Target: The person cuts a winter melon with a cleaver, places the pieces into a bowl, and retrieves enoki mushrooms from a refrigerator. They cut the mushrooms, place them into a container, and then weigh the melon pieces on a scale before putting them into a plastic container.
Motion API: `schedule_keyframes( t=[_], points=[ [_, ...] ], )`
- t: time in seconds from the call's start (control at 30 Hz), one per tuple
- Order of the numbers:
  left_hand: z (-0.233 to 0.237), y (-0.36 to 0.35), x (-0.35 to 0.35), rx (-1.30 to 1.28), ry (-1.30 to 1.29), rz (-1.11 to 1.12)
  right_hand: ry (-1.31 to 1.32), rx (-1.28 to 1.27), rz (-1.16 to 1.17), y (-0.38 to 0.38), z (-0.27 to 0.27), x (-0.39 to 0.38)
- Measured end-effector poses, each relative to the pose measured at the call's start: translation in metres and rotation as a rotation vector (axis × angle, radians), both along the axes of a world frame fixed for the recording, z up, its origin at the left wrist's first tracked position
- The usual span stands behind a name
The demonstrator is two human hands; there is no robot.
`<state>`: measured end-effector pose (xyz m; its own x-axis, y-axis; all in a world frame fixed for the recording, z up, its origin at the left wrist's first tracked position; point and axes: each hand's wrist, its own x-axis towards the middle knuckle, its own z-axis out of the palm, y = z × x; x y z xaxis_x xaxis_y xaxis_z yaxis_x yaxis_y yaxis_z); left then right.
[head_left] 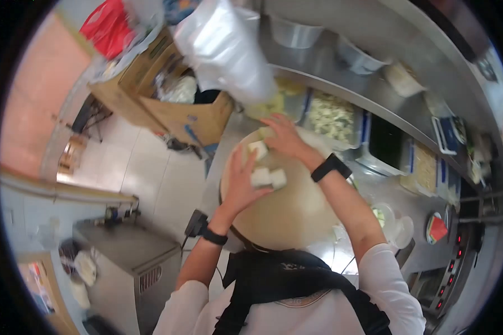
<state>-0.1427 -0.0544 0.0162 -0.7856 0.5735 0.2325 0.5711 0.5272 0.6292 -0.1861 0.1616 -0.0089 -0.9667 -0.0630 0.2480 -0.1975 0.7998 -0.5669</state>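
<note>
Several white blocks, which look like tofu, sit on a round pale board (279, 220) in front of me. My left hand (241, 184) curves loosely along the left side of a pair of white blocks (269, 178), its fingers apart and its thumb near their lower edge. Another white block (257, 149) lies just above, close to the left fingertips. At the board's far edge, my right hand (285, 138) has its thumb and fingers around a pale block (266, 132), partly hidden and blurred. Each wrist wears a black band.
Beyond the board stand a tub of chopped pale food (332, 118) and a dark-filled tub (388, 145) under a steel shelf (341, 75). A plastic bag (223, 47) hangs above the far side. Cardboard boxes (179, 120) stand left; a steel cabinet (123, 245) is lower left.
</note>
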Motion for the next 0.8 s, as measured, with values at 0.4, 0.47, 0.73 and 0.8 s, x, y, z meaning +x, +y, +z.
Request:
schedule_keyframes(
  t=[0.4, 0.47, 0.73, 0.8],
  points=[
    [-0.001, 0.008, -0.009, -0.008, -0.291, -0.06, -0.407, -0.011, 0.211, -0.021, 0.033, 0.031],
    [-0.001, 0.014, -0.007, -0.176, -0.23, -0.027, -0.324, -0.054, 0.109, -0.024, 0.028, 0.036],
    [-0.012, 0.015, -0.011, 0.029, -0.272, -0.14, -0.1, -0.103, 0.004, -0.019, -0.004, 0.041],
    [-0.01, 0.01, -0.001, 0.05, -0.321, -0.175, -0.195, -0.125, -0.069, -0.018, 0.005, 0.059]
  ],
)
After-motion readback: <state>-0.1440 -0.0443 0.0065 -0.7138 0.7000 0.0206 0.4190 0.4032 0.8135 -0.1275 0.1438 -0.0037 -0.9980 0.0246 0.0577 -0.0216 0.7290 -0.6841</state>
